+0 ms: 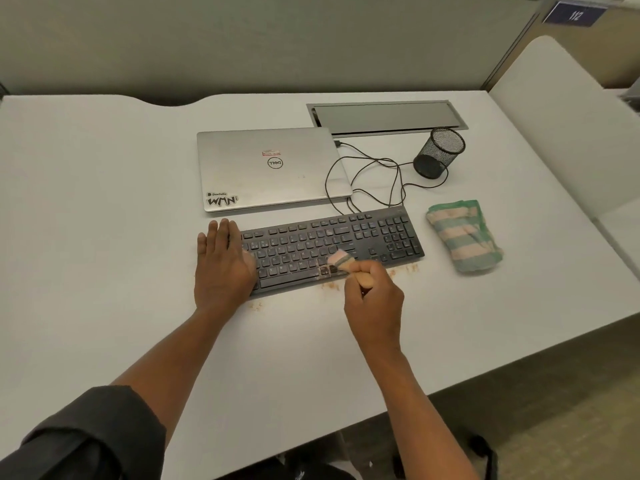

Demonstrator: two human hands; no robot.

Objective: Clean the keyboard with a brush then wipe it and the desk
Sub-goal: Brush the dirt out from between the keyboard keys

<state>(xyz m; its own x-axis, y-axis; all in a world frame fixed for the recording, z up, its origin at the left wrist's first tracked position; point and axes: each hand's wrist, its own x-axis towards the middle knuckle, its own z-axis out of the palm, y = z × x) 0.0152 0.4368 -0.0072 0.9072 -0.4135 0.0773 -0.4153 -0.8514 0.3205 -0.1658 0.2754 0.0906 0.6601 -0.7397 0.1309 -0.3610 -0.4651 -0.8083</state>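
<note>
White laminate is covering the desk (104, 209), the biggest thing in view, and everything else is sitting toward its far middle and right. Lying closed behind the keyboard is a silver laptop (270, 169) with stickers on its lid, and beyond its right corner a grey cable hatch (386, 116) is lying flush in the desktop. Running just in front of the laptop is the black keyboard (349, 242), slightly skewed, its right end sitting farther back than its left. The left hand (223, 261) is lying flat, palm down, fingers together, pressing on the keyboard's left end. The right hand (375, 294) is curling closed around the tan handle of a small brush (341, 259), whose pale bristles are touching the keys near the front edge, right of the space bar. To the right of the keyboard, apart from it, a folded cloth (465, 235) striped green and peach is resting on the desk. Farther back, a black mesh pen cup (439, 152) is lying tipped on its side, with a thin black cable (377, 168) looping between it and the laptop. Orange-brown crumbs (401, 270) are speckling the desk along the keyboard's front edge.
</note>
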